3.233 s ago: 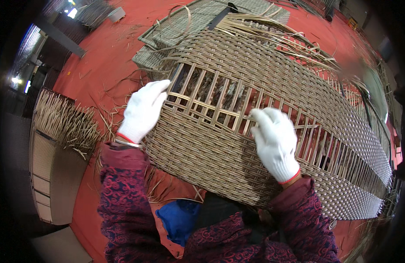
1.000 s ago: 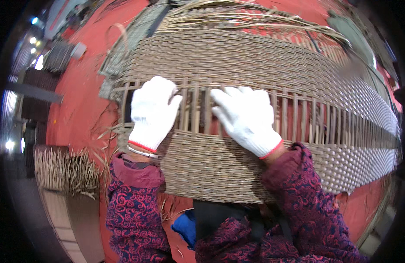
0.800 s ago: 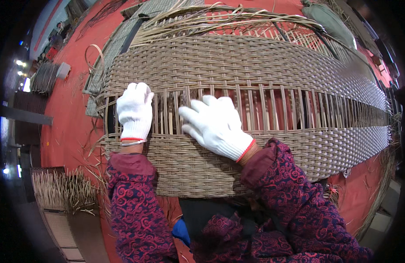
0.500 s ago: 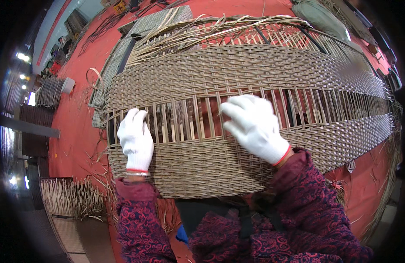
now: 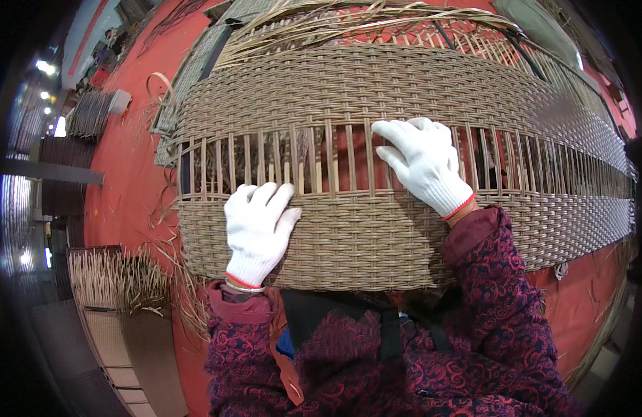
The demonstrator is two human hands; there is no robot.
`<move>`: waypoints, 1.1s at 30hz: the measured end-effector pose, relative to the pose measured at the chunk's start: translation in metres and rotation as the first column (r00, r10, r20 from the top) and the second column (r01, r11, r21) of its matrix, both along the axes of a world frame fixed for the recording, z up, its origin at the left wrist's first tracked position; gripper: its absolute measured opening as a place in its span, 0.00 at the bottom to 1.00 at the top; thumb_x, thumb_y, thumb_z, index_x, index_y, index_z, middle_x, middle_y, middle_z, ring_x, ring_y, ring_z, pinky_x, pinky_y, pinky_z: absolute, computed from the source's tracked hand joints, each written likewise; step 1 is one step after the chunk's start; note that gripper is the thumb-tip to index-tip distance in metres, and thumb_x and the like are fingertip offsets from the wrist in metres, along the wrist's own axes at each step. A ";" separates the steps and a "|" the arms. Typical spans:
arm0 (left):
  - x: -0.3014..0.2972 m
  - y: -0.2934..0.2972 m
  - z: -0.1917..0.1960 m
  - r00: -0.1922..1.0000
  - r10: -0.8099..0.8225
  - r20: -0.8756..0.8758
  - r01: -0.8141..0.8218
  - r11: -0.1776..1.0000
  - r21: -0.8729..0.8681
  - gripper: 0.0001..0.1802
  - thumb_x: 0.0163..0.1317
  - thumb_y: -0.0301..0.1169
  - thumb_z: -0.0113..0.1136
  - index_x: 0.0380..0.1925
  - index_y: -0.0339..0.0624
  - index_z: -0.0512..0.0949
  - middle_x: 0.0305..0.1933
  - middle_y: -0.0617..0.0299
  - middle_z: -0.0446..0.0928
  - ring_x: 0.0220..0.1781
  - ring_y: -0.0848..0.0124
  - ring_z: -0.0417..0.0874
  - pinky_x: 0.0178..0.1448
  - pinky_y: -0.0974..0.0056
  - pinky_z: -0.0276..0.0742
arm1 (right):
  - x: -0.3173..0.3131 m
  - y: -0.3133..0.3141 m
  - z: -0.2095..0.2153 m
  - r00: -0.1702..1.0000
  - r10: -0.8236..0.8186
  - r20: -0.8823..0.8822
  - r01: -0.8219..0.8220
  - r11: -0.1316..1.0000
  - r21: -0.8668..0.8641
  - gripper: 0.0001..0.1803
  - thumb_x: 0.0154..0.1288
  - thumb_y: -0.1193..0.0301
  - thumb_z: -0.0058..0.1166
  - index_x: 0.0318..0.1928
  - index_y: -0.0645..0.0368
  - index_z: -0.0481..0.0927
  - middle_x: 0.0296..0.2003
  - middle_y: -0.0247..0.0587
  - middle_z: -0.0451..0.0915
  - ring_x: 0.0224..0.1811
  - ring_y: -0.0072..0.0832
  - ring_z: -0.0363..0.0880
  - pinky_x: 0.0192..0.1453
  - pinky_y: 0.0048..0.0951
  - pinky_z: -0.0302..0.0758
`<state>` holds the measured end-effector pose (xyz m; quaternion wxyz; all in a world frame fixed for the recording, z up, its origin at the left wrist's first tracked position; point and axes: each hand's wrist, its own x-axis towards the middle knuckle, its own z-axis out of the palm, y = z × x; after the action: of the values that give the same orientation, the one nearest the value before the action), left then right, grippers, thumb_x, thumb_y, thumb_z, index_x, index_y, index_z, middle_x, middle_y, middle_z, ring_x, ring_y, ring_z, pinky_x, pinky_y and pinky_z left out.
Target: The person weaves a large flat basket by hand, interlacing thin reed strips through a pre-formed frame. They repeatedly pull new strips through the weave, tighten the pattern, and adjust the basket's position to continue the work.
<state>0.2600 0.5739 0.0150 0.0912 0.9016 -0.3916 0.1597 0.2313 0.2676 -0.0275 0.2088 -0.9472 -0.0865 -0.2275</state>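
A large brown woven wicker panel [image 5: 286, 240] lies before me, with two dense bands of weave. Between them runs a gap crossed by bare upright stakes [image 5: 351, 160]. My left hand [image 5: 255, 222], in a white knit glove with a red cuff edge, rests on the near band. Its fingers are spread and their tips reach the band's top edge. My right hand [image 5: 426, 163], gloved alike, is over the gap, fingertips near the lower edge of the far band [image 5: 321, 87]. Its thumb stands apart from the fingers, and I see nothing held between them.
Long loose strands [image 5: 286, 38] lie along the panel's far side, beside a dark frame bar [image 5: 215, 52]. Red sheeting [image 5: 130, 167] covers the floor. At lower left stands another panel with ragged stake ends [image 5: 116, 278]. Stacked woven pieces [image 5: 92, 115] sit farther left.
My left hand has moved right along the near band and spread its fingers. My right hand has shifted slightly right, its thumb now farther from the fingers. The view has tilted a little.
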 end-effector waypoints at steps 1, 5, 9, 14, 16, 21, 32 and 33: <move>-0.002 -0.001 -0.001 0.999 0.023 -0.043 -0.023 1.000 -0.009 0.20 0.52 0.37 0.72 0.46 0.45 0.83 0.42 0.62 0.81 0.46 0.58 0.79 0.54 0.51 0.74 | -0.001 0.002 0.002 1.000 -0.028 0.000 0.028 0.999 -0.024 0.17 0.69 0.58 0.60 0.55 0.46 0.79 0.45 0.30 0.83 0.51 0.37 0.80 0.57 0.45 0.69; -0.014 0.001 -0.002 0.998 0.011 0.055 -0.002 0.988 -0.156 0.26 0.52 0.34 0.72 0.53 0.44 0.81 0.50 0.55 0.81 0.51 0.52 0.81 0.59 0.48 0.75 | -0.023 0.019 0.018 1.000 -0.027 0.004 0.027 0.995 -0.097 0.26 0.67 0.57 0.61 0.62 0.52 0.78 0.56 0.42 0.82 0.61 0.45 0.75 0.69 0.49 0.66; -0.011 0.021 0.003 0.998 0.032 0.054 -0.010 0.931 -0.366 0.25 0.51 0.27 0.74 0.52 0.40 0.81 0.52 0.49 0.81 0.54 0.49 0.82 0.59 0.49 0.79 | -0.068 0.047 0.029 0.892 -0.013 -0.452 -0.009 0.999 -0.047 0.31 0.63 0.56 0.65 0.61 0.60 0.76 0.50 0.45 0.81 0.55 0.48 0.76 0.67 0.51 0.66; 0.012 0.070 0.020 0.955 0.268 0.127 -0.267 0.963 -0.022 0.23 0.54 0.28 0.74 0.52 0.39 0.83 0.55 0.48 0.82 0.58 0.48 0.82 0.64 0.49 0.78 | -0.076 0.057 0.025 0.991 0.003 -0.137 -0.014 0.997 -0.078 0.28 0.61 0.54 0.66 0.54 0.58 0.78 0.42 0.42 0.80 0.47 0.45 0.78 0.61 0.49 0.69; 0.022 0.088 0.021 0.959 0.215 0.185 -0.219 0.976 -0.001 0.21 0.52 0.33 0.76 0.46 0.39 0.84 0.50 0.49 0.84 0.55 0.47 0.82 0.62 0.47 0.78 | -0.072 0.058 0.016 0.982 0.014 -0.186 -0.020 0.999 -0.028 0.22 0.59 0.48 0.65 0.37 0.54 0.78 0.27 0.40 0.80 0.33 0.43 0.79 0.45 0.48 0.70; 0.030 0.118 0.000 0.945 0.229 0.234 -0.270 0.949 0.162 0.13 0.71 0.37 0.62 0.44 0.38 0.85 0.51 0.48 0.85 0.57 0.50 0.82 0.64 0.50 0.77 | -0.076 0.064 -0.007 1.000 -0.005 -0.008 0.006 0.978 0.210 0.24 0.55 0.46 0.66 0.36 0.53 0.80 0.30 0.41 0.80 0.39 0.41 0.79 0.51 0.47 0.69; 0.018 0.114 0.026 0.912 0.336 0.237 -0.402 0.847 0.347 0.05 0.69 0.30 0.54 0.35 0.50 0.79 0.32 0.60 0.73 0.32 0.58 0.75 0.40 0.48 0.73 | -0.186 0.010 0.006 0.992 0.096 -0.082 -0.061 0.933 0.354 0.27 0.52 0.52 0.68 0.48 0.55 0.84 0.57 0.48 0.77 0.67 0.50 0.69 0.74 0.55 0.64; 0.013 0.110 0.028 0.915 0.348 0.202 -0.400 0.842 0.362 0.03 0.69 0.31 0.54 0.39 0.49 0.77 0.35 0.59 0.72 0.36 0.58 0.74 0.43 0.49 0.72 | -0.214 -0.012 0.005 0.992 0.084 -0.092 -0.037 0.902 0.431 0.25 0.54 0.53 0.67 0.47 0.55 0.84 0.56 0.47 0.79 0.64 0.49 0.73 0.70 0.52 0.69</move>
<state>0.2732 0.6842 0.0433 -0.1514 0.9479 -0.2369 0.1497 0.0171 0.2556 -0.0224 0.4229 -0.8861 -0.0524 -0.1825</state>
